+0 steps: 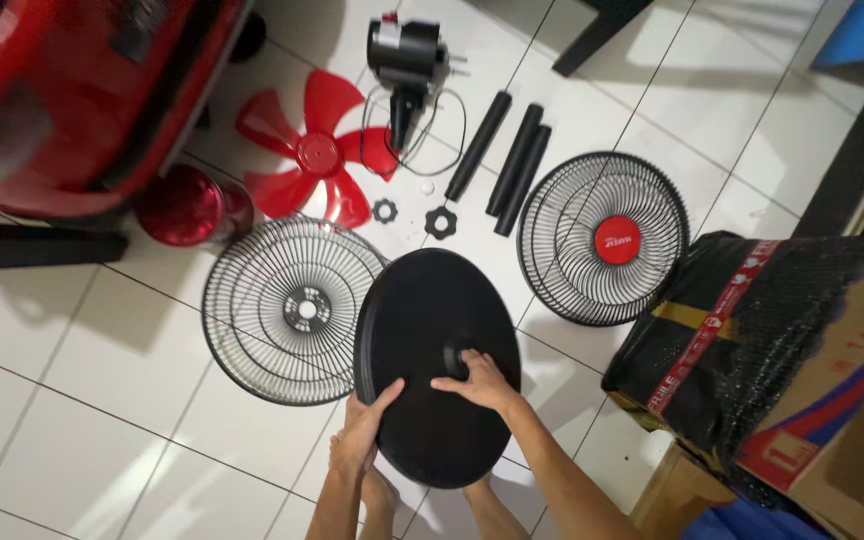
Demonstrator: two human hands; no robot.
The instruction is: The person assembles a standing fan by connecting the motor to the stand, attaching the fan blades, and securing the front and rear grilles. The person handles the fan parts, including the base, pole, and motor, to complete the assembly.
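I hold a round black fan base (pixel 432 330) tilted above the white tiled floor. My left hand (pixel 360 432) grips its lower left rim. My right hand (pixel 479 382) rests on its face, fingers at the centre hole. Behind the base lies a black wire rear grille (pixel 272 310), partly covered by the base. A second black grille with a red centre badge (pixel 602 238) lies to the right. Further back are a red fan blade (pixel 314 155), a black motor unit with cord (pixel 407 65), three black tubes (pixel 507 160) and two small black nuts (pixel 439 221).
A large red object (pixel 72 90) and a dark red round piece (pixel 184 208) sit at the upper left. A cardboard box wrapped in black plastic (pixel 782 350) stands at the right. My feet (pixel 382 495) show below the base. A dark furniture leg (pixel 592 35) is at the top.
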